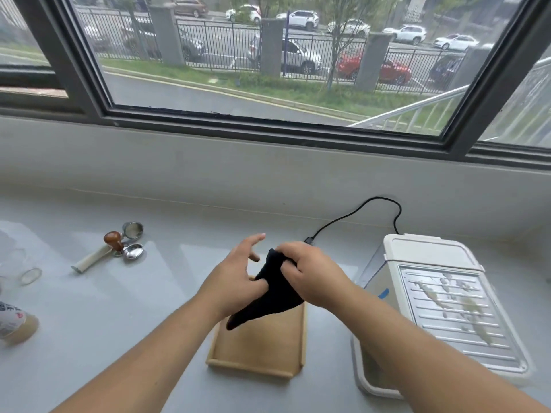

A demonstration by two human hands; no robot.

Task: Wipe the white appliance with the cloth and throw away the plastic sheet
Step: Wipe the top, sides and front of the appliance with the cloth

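A black cloth (pixel 269 302) hangs between both hands above a shallow wooden tray (pixel 259 347). My right hand (pixel 310 275) pinches its upper end. My left hand (pixel 238 278) holds the cloth's lower side with the thumb, its other fingers spread apart. The white appliance (pixel 429 257) stands to the right on the counter, with a metal slatted top (pixel 453 311) smeared with yellowish stains. A transparent film with a blue tab (pixel 383 293) seems to cover its left side. My right forearm crosses in front of the appliance's near left corner.
A black cable (pixel 357 210) runs from behind the appliance toward the hands. At the left lie a wooden-knobbed tamper (pixel 114 241), metal filter baskets (pixel 133 251), a cream handle (pixel 89 260), a glass (pixel 29 275) and a bottle (pixel 15 323). A window ledge rises behind.
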